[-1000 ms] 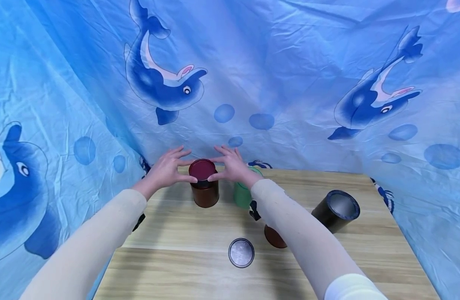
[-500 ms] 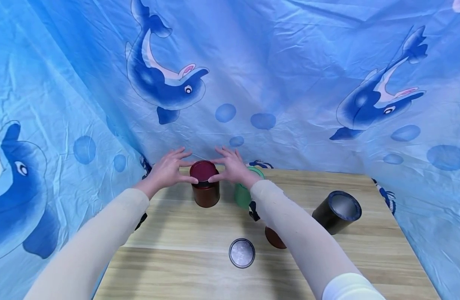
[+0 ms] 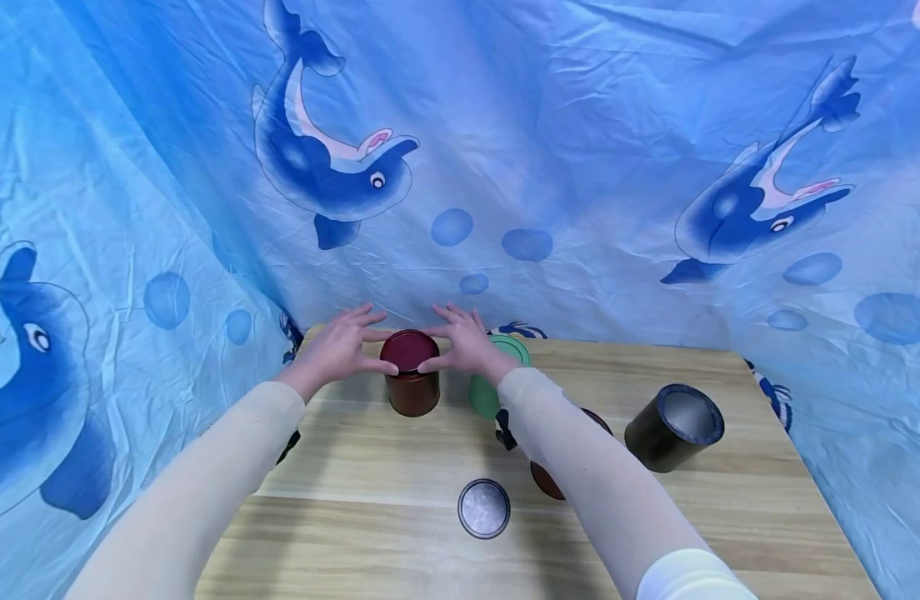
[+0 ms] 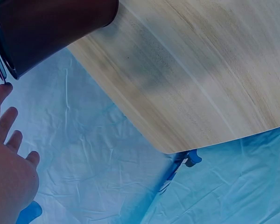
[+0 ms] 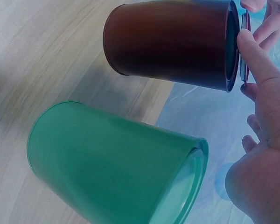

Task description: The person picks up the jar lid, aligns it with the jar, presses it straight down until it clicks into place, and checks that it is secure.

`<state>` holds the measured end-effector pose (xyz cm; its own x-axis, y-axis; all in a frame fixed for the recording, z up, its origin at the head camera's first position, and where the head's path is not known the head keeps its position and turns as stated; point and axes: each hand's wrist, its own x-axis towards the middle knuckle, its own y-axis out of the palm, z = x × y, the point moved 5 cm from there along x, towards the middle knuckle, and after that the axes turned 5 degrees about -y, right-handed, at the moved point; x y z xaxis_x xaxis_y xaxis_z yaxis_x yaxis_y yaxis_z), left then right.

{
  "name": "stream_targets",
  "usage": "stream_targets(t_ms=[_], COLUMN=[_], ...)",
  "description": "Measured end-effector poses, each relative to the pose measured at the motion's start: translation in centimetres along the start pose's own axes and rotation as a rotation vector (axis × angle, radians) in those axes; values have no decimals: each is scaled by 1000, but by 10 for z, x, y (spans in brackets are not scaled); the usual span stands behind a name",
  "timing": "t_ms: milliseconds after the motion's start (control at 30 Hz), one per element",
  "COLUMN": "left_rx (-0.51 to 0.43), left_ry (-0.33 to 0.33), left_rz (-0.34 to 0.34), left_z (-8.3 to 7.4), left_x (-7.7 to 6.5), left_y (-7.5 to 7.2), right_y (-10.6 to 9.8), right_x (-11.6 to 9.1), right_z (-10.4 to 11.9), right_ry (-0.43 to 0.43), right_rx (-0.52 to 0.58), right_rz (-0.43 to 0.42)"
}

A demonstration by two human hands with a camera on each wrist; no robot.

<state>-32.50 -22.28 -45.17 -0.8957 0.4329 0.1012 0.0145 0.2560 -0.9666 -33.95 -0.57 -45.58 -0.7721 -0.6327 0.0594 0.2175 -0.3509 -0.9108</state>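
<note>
In the head view, a dark red lid [image 3: 407, 350] sits left of centre in the frame, directly over the mouth of a brown tin [image 3: 413, 396], and the narrow space between these two is the relation that matters most. The tin stands upright on the wooden table [image 3: 355, 467], so its long axis runs vertically, though the wrist cameras show it lying sideways. In the upper right of the right wrist frame, the lid appears edge-on, roughly parallel to the rim and a slight gap away from it; no contact shows there. Neither of the person's hands is clearly nearer: the left hand [image 3: 342, 346] comes from the left side of the lid and the right hand [image 3: 469, 343] from the right, about evenly. Each pinches the lid's edge between thumb and forefinger, thumbs at the near side and forefingers at the far side, while the remaining fingers fan out loosely, free of the tin. The tin's mouth therefore lies straight below the fingertips, and the offset looks to be almost wholly along the tin's own axis, with little sideways error to judge by. The right thumb's tip lies close to that gap, which seems the tightest spot. A green tin [image 3: 485, 397] stands just beside, to the right, partly hidden by the right hand and forearm.
</note>
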Motion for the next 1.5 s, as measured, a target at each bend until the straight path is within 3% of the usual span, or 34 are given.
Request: stream_targets(t_ms=[267,1500], left_rx=[-6,46], left_ry=[-4,-17], left_rz=[17,43], left_z=[-1,2], left_x=[1,-1], left_y=[3,9], right_y=[5,9], right_x=[0,-5], right_z=[-4,-3], right_ry=[40,6], right_rx=[21,-75], right_rz=[17,27])
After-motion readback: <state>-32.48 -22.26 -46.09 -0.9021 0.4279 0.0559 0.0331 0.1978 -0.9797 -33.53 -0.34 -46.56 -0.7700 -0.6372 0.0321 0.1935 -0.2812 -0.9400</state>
